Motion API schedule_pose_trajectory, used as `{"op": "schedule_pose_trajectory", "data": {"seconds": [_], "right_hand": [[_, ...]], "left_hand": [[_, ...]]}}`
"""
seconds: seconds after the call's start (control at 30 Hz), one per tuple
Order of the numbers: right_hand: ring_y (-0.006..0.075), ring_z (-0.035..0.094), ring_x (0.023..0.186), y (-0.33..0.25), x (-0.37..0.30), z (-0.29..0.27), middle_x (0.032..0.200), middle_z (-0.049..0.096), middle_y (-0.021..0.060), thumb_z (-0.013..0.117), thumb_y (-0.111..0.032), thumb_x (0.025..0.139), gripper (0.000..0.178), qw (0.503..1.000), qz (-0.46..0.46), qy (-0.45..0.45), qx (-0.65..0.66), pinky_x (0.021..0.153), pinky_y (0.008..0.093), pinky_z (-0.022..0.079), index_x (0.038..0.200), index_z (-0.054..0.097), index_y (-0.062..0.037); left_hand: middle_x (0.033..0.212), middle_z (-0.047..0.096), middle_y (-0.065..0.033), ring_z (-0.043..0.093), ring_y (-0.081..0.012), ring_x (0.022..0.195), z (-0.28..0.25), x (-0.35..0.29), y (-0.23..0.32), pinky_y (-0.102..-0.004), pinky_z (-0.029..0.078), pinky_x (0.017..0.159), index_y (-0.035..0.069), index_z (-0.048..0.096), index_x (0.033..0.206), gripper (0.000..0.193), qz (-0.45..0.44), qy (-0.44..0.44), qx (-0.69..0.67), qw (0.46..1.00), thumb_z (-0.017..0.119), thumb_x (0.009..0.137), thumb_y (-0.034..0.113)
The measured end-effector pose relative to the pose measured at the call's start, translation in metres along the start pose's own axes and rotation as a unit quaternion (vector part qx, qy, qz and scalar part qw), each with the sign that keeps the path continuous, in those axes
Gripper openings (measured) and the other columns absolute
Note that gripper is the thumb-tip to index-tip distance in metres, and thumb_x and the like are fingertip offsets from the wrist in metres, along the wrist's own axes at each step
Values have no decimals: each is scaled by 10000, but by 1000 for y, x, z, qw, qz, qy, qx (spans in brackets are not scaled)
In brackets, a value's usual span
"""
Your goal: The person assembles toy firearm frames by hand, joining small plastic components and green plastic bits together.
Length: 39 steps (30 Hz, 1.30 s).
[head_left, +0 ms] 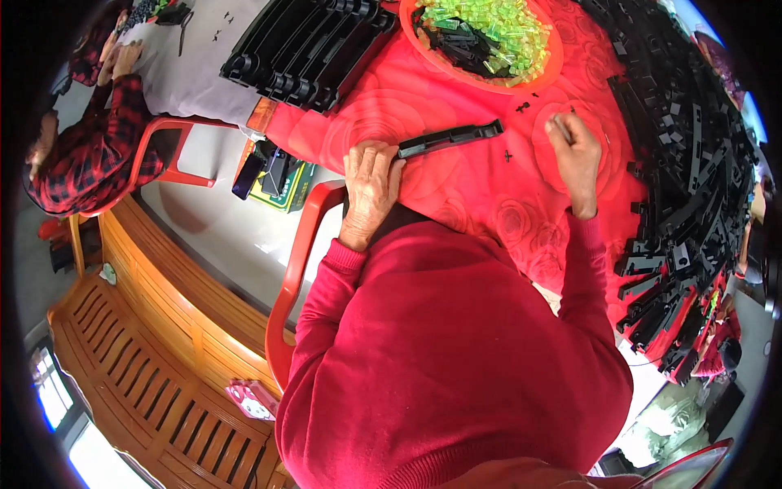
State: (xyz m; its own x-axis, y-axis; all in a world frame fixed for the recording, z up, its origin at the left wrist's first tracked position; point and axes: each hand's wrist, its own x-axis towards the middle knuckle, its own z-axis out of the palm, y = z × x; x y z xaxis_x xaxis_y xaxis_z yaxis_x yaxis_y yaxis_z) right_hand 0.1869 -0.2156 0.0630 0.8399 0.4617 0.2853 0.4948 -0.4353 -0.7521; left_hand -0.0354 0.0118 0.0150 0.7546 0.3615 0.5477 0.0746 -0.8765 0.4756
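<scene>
My left hand (pixel 372 181) is closed on the near-left end of a long, narrow black plastic strip (pixel 453 139), which lies slantwise on the red tablecloth. The strip looks hollow, like a shallow channel. To the right of it, my right hand (pixel 577 153) is over the cloth with its fingers curled together. Whatever those fingers hold, if anything, is too small or hidden to make out. Small black plastic pieces lie between the strip and my right hand, one (pixel 507 156) near the strip's far end and another (pixel 522 107) below the basin.
An orange-red basin (pixel 547 72) holds yellow-green translucent pieces (pixel 489 24) and black ones. Black slotted racks (pixel 314 49) stand at the far left. Black plastic parts (pixel 680 155) pile along the right. A red chair (pixel 285 301) is at my left; another person (pixel 90 163) sits beyond.
</scene>
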Motion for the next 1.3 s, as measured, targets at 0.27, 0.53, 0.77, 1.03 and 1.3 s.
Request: {"op": "schedule_pose_trajectory", "data": {"seconds": [0.27, 0.53, 0.77, 1.03, 1.3], "right_hand": [[41, 440, 613, 3, -18, 9, 653, 514, -5, 645, -79, 844, 86, 997, 45, -5, 68, 543, 229, 384, 866, 611, -3], [103, 548, 633, -28, 11, 28, 769, 625, 66, 660, -48, 820, 102, 997, -62, -34, 31, 581, 254, 452, 901, 617, -3], [165, 583, 643, -54, 51, 25, 771, 611, 87, 656, -62, 814, 104, 993, -110, -28, -15, 581, 282, 455, 895, 617, -9], [318, 602, 739, -41, 100, 59, 820, 610, 111, 639, -142, 799, 122, 967, -174, -126, -140, 646, 390, 456, 882, 623, -55], [335, 621, 809, -41, 116, 93, 871, 624, 132, 667, -191, 783, 180, 934, -205, -186, -225, 673, 432, 474, 914, 622, -76]], "left_hand": [[988, 578, -115, 536, -297, 947, 7, 0, 3, -406, 417, 819, 32, 597, 1003, 329, -13, 28, 54, 998, 715, 696, 49], [1268, 448, -198, 461, -377, 1131, 3, -11, -3, -429, 403, 937, 18, 420, 1286, 662, -86, 9, -20, 996, 730, 706, 97], [1313, 409, -243, 422, -393, 1209, 1, -22, -15, -441, 375, 1007, -3, 332, 1359, 789, -114, -4, -65, 991, 755, 701, 100], [1298, 428, -234, 442, -386, 1186, -3, -22, -13, -430, 384, 992, 2, 349, 1349, 784, -117, -8, -74, 990, 757, 685, 90], [1280, 436, -222, 454, -388, 1157, -4, -22, -10, -429, 397, 966, 2, 381, 1319, 743, -126, -7, -76, 989, 747, 677, 81]]}}
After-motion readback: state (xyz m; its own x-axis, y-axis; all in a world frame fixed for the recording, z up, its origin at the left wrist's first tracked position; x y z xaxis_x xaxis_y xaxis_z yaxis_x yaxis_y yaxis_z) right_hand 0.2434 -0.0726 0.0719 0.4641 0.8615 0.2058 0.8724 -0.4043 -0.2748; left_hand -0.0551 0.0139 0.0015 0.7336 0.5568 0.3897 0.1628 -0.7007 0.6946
